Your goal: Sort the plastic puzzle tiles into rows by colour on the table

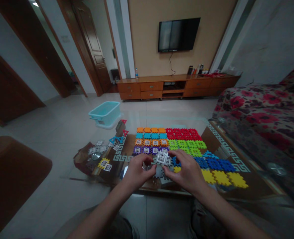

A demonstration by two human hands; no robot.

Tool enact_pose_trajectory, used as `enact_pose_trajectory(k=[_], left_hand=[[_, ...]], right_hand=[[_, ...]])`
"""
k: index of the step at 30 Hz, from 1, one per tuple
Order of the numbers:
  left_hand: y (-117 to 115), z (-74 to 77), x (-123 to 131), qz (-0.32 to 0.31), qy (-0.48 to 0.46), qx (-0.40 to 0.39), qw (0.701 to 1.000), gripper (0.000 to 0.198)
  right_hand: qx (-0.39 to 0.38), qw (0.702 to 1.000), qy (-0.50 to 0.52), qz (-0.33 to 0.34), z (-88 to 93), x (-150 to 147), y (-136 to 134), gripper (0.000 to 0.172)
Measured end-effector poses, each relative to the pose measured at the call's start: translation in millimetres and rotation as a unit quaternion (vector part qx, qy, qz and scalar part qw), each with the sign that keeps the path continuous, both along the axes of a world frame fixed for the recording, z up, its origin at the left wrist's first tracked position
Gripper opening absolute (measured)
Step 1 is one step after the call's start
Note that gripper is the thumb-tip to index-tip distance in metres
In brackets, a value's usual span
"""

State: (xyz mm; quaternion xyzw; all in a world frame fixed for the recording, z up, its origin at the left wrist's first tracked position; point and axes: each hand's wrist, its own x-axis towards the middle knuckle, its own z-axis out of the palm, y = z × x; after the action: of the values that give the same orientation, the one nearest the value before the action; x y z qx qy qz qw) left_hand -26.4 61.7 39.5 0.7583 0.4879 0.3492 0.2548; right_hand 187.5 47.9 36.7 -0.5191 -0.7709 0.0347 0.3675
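1. A light-blue plastic basin (104, 113) stands on the floor (62, 132) beyond the glass counter (236, 159); its contents do not show.
2. The right hand's (186, 169) fingers are closed on a white window tile (162, 158), over the counter's near edge.
3. The left hand's (139, 171) fingers are closed against a grey tile (159, 172) just beside it.
4. Rows of coloured tiles (169, 142) lie just beyond the hands.

Glossy plastic tile (162, 158) pressing between left hand (138, 171) and right hand (186, 170); smooth glass tabletop (257, 176) gleaming right of right hand; floral cloth sofa (258, 106) looking matt farther right.

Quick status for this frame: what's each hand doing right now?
Left hand: closed, holding the left edge of the grey window tile.
Right hand: closed, holding the same tile from the right.
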Motion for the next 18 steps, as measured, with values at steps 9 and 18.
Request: enact_pose_trajectory(k=[9, 18], left_hand=[[-7, -4.0, 10, 0.017, 0.009, -0.007, 1.0, 0.006], [5, 7.0, -12, -0.131, 0.041, 0.021, 0.99, 0.069]], right_hand=[[-0.01, 1.0, -0.005, -0.001, -1.1, -4, -1, 0.039], [-0.021, 0.995, -0.076, 0.062, -2.8, 2, -1, 0.042]])
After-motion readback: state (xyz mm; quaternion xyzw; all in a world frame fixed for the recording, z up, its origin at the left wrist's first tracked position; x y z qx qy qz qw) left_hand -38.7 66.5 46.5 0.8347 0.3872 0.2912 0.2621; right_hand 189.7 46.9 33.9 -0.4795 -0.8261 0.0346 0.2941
